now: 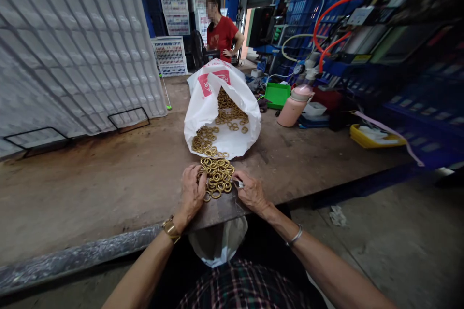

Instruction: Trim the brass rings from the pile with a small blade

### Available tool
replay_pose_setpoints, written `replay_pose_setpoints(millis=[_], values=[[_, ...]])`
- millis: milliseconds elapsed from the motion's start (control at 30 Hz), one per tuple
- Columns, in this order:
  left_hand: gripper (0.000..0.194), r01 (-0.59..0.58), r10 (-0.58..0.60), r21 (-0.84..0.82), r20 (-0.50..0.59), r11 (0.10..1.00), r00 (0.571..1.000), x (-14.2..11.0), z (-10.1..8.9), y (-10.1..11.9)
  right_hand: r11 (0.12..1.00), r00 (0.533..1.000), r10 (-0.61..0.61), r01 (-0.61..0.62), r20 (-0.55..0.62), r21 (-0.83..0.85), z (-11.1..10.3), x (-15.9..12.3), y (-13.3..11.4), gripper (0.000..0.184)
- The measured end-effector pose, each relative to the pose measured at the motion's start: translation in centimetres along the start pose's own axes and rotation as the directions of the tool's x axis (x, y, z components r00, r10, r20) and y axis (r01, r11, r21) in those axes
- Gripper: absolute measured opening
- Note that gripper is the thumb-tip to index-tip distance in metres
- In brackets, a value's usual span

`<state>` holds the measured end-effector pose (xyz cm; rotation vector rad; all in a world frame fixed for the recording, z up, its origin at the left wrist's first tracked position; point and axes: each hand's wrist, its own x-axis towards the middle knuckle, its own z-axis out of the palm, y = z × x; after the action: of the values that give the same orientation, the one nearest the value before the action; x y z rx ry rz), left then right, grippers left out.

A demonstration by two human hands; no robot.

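Observation:
A heap of brass-coloured rings (218,170) lies on the brown worktable near its front edge, between my two hands. My left hand (193,188) rests at the heap's left side, fingers curved and a little apart, fingertips against the rings. From the right, my right hand (251,192) is closed around a small tool (238,183) with a pale handle part; its thin tip points at the rings, and its exact kind is hidden by the fingers. Behind the heap, a white woven sack (241,142) lies with its mouth towards me, more of the same rings inside.
At left stands a tall stack of white, ribbed, wrapped material (79,48). On the right are a pink bottle (293,106), a green tray (277,95) and a yellow tray (377,137). A bag (219,241) hangs below the table edge. A person in red (223,31) is beyond the table.

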<state>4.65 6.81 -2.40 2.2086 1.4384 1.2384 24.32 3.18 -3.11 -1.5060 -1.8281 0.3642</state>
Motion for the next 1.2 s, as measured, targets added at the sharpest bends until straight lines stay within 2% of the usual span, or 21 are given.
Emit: replay_pose_setpoints(millis=[67, 133, 200, 300, 433, 567, 667, 833, 933, 1000, 1133, 1200], values=[[0.021, 0.029, -0.035, -0.079, -0.070, 0.996, 0.997, -0.9, -0.8, 1.1, 0.994, 0.998, 0.062, -0.060, -0.023, 0.090, -0.2, -0.1, -0.4, 0.012], [0.022, 0.101, -0.111, -0.184, -0.046, 0.978, 0.993, -2.1, -1.5, 2.5, 0.977, 0.992, 0.127, -0.123, -0.011, 0.176, -0.5, -0.2, -1.4, 0.014], [0.025, 0.227, -0.228, -0.304, 0.032, 0.925, 0.973, -3.2, -1.8, 4.0, 0.956, 0.989, 0.142, -0.150, 0.051, 0.251, -0.8, -0.4, -2.7, 0.020], [0.028, 0.400, -0.357, -0.436, 0.181, 0.806, 0.917, -4.2, -2.0, 5.6, 0.925, 0.980, 0.083, -0.143, 0.179, 0.353, -1.1, -0.7, -4.5, 0.024], [0.026, 0.565, -0.440, -0.512, 0.354, 0.647, 0.825, -4.6, -2.1, 6.4, 0.882, 0.947, 0.040, -0.183, 0.318, 0.435, -0.9, -1.0, -5.5, 0.026], [0.021, 0.652, -0.491, -0.535, 0.430, 0.537, 0.757, -4.7, -2.3, 6.3, 0.849, 0.931, 0.064, -0.240, 0.359, 0.471, -0.3, -1.3, -5.5, 0.028], [0.021, 0.644, -0.502, -0.544, 0.407, 0.538, 0.763, -5.0, -2.4, 6.1, 0.853, 0.926, 0.110, -0.274, 0.360, 0.443, -0.1, -1.3, -5.9, 0.029], [0.020, 0.558, -0.459, -0.534, 0.320, 0.636, 0.829, -5.6, -2.5, 6.0, 0.850, 0.901, 0.184, -0.347, 0.393, 0.397, 0.1, -1.2, -6.9, 0.029], [0.019, 0.571, -0.478, -0.539, 0.318, 0.619, 0.819, -5.7, -2.7, 6.1, 0.817, 0.891, 0.190, -0.376, 0.411, 0.437, 0.4, -1.2, -6.9, 0.026], [0.020, 0.630, -0.513, -0.542, 0.374, 0.556, 0.773, -5.6, -2.9, 6.3, 0.803, 0.893, 0.195, -0.382, 0.406, 0.456, 0.6, -1.2, -6.8, 0.024], [0.028, 0.762, -0.552, -0.517, 0.532, 0.389, 0.642, -5.4, -3.4, 6.7, 0.814, 0.896, 0.202, -0.379, 0.395, 0.441, 0.7, -1.1, -6.9, 0.020], [0.030, 0.784, -0.534, -0.524, 0.580, 0.333, 0.615, -5.4, -3.6, 6.7, 0.837, 0.908, 0.186, -0.347, 0.376, 0.423, 0.6, -1.0, -7.1, 0.018]])
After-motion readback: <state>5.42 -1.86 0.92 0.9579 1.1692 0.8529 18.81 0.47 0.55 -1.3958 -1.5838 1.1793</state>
